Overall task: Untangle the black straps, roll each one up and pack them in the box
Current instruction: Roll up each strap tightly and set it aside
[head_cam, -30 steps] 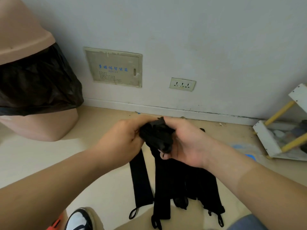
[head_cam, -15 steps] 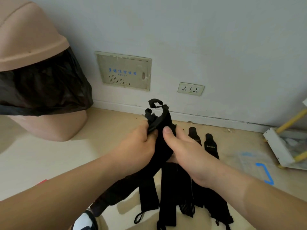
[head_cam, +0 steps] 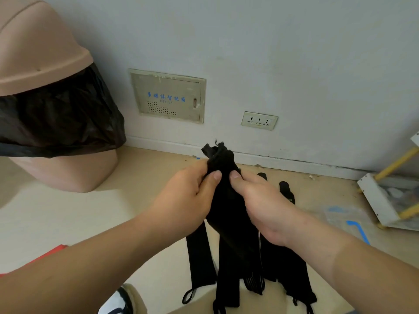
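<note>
- Black woven strap (head_cam: 223,159), head view: bunched at its top end, lifted off the ground in front of the wall, with the rest of its length hanging down between the wrists.
- Pinched by left hand (head_cam: 188,196) and right hand (head_cam: 260,200) alike, thumbs side by side on the near face, fingers curled behind; probably gripped this close together to work a twist or knot loose at the crumpled tip.
- Raised, by the look of it, to let the free length drop straight and part from the rest.
- Beneath the hands, other flat black straps (head_cam: 200,257), laid roughly parallel on the pale beige floor (head_cam: 68,223), looped ends nearest the camera; seemingly separated, none rolled.
- No box anywhere in view, so rolling and packing judged not yet begun.
- At left, well apart from the work, a pink plastic bin (head_cam: 56,173) with a black liner bag (head_cam: 56,118).
- On the wall, a cream access panel (head_cam: 167,96) and a white socket plate (head_cam: 259,121).
- At the right edge, a white shelf with yellow rods (head_cam: 374,200), a blue tape mark (head_cam: 358,227) just beside it on the floor.
- At the bottom, the toe of a black-and-white shoe (head_cam: 122,302).
</note>
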`<control>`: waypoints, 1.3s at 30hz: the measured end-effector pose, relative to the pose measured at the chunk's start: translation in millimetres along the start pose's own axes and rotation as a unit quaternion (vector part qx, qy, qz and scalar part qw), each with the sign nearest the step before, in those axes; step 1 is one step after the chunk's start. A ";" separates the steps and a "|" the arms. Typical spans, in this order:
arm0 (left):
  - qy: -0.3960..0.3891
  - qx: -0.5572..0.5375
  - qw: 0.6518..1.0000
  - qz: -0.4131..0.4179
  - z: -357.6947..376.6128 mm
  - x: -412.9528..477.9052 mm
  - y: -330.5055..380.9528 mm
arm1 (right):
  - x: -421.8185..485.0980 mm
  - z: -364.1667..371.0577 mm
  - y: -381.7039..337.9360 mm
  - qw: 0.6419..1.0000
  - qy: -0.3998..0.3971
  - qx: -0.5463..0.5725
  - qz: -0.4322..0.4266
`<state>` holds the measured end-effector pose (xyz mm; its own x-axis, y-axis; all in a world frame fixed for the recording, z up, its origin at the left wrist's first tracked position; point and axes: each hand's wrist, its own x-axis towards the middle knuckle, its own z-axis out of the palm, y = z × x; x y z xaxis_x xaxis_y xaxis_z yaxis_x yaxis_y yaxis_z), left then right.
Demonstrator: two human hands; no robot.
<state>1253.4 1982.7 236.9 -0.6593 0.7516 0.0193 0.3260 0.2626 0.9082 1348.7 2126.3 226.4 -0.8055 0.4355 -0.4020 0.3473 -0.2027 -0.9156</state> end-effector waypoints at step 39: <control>0.045 -0.125 0.990 -0.044 -1.5 2.9 7.2 | 0.4 -8.2 -10.0 0.988 0.020 0.104 -0.112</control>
<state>1252.8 1985.9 244.2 -0.7395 0.6721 -0.0383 0.0936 0.1590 0.9828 1348.8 2135.7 235.3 -0.8296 0.5240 -0.1928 0.0522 -0.2710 -0.9612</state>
